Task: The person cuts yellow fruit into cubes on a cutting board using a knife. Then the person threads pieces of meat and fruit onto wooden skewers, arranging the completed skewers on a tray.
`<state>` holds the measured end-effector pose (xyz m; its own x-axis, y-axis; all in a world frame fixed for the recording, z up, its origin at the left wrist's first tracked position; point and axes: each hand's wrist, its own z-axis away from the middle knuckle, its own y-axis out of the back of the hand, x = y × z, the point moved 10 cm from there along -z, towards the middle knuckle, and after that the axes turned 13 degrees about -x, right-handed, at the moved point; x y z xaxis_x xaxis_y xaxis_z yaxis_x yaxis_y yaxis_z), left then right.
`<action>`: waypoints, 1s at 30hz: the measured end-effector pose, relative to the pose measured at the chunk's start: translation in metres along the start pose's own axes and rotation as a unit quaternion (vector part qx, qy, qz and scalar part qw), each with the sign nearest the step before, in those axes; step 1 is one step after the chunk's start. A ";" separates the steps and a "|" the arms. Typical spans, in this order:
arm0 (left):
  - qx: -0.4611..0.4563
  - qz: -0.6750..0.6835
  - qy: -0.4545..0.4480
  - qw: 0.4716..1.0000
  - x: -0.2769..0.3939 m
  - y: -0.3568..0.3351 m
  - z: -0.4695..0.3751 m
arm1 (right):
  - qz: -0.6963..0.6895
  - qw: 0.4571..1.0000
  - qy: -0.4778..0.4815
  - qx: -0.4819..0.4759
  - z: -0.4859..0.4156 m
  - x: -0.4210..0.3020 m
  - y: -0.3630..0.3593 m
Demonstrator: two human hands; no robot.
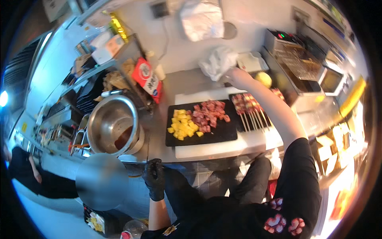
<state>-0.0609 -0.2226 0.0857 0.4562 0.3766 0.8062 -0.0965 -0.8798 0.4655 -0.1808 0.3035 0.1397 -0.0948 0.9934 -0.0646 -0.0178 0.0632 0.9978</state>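
My left hand (154, 176), in a black glove, is closed around a thin stick (148, 148) that points up past the counter's front edge. My bare right hand (235, 78) reaches across the counter to a crumpled white plastic bag (217, 61); its fingertips are blurred at the bag's lower edge, so their grip is unclear. Between the arms lies a black cutting board (209, 139) bearing yellow cubes (182, 125) and raw red meat cubes (209, 113). Under my right forearm, several meat skewers (246, 103) rest side by side on a dark tray, partly hidden.
A steel bowl (100, 125) with dark red liquid stands left of the board. Behind it are a red printed packet (147, 79) and a shelf rack (95, 71). A countertop appliance (291, 59) and a round yellow object (263, 80) are at right. Another person (22, 167) is at far left.
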 end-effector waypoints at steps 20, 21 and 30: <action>0.013 -0.019 -0.068 0.997 0.005 -0.059 -0.049 | -0.141 0.775 -0.615 0.024 0.474 0.111 -0.088; 0.005 -0.016 -0.073 0.997 0.010 -0.061 -0.045 | -0.147 0.780 -0.606 0.049 0.472 0.117 -0.093; -0.026 0.017 0.004 1.000 0.022 -0.042 -0.028 | -0.122 0.802 -0.580 0.077 0.458 0.142 -0.112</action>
<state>-0.0713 -0.1698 0.0940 0.4455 0.3481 0.8248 -0.1580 -0.8763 0.4552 0.2632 0.4815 0.0236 0.8842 0.3646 -0.2920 0.2358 0.1912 0.9528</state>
